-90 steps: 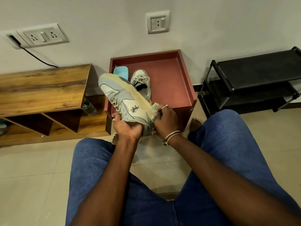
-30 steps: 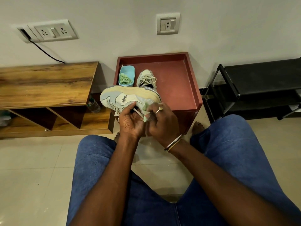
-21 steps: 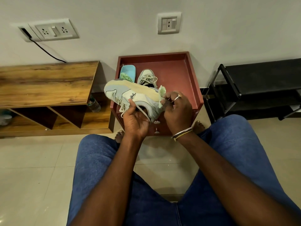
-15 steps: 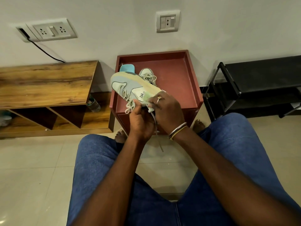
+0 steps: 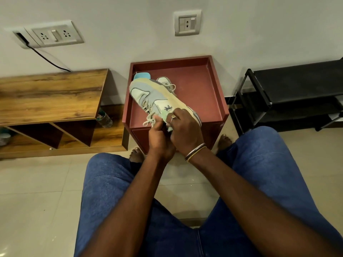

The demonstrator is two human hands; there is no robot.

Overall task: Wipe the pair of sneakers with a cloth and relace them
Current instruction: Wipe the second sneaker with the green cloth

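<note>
A red tray-topped stand [image 5: 219, 86] sits against a white wall [image 5: 115, 19]. Above it, the left hand [image 5: 160, 138] grips 1 sneaker [image 5: 150, 97] near its laces; the right hand [image 5: 185, 130] clutches a green cloth [image 5: 166, 115] against its side. The 2nd sneaker [image 5: 166, 82] rests on the stand, beside a blue tub [image 5: 142, 76].

your only view comes from the camera worn on your head, which looks forward and steeply down over your blue denim-clad thighs [image 5: 111, 191] toward the plain white wall [image 5: 120, 25]. it sits close above your left hand [image 5: 160, 140] and right hand [image 5: 185, 130], with the square maroon rimmed side table [image 5: 204, 89] just beyond them at mid-frame.
</note>
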